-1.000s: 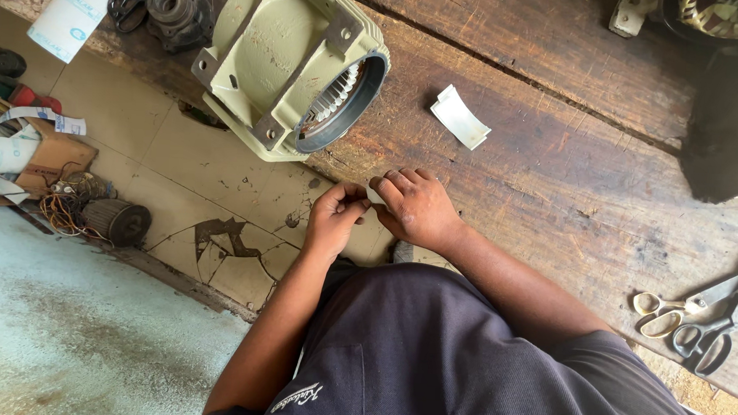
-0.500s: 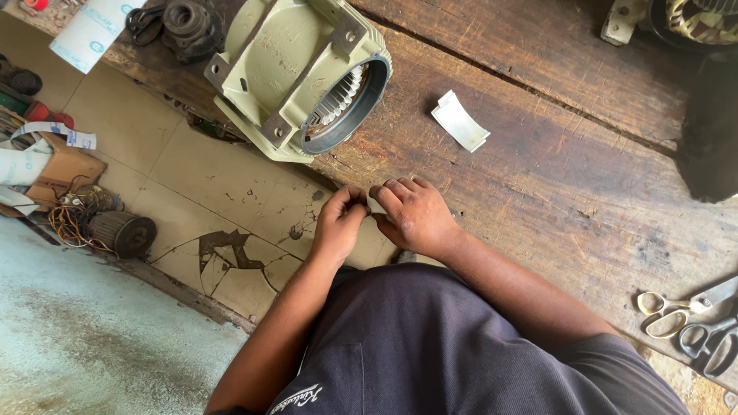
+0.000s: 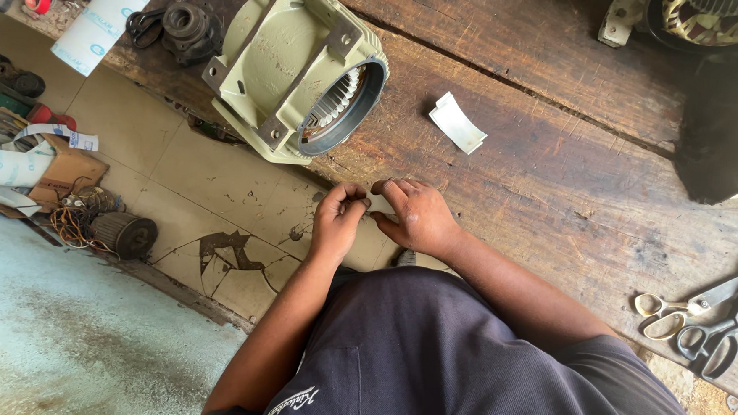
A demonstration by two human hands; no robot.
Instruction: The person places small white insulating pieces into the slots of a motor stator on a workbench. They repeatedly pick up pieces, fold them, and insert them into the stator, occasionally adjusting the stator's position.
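Left hand (image 3: 337, 218) and right hand (image 3: 415, 214) w/ fingertips pinched on something too small to tell, at bench edge (image 3: 555, 192) — motor housing (image 3: 296, 69) at 11 o'clock — could slip to floor.

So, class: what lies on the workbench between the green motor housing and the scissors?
In the head view, a small folded white paper slip lies on the wooden bench between the motor housing and the scissors; otherwise bare wood.

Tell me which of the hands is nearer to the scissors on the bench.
Right. The right hand lies at the bench edge, left of the scissors in the picture; the left hand sits beyond it, farther away.
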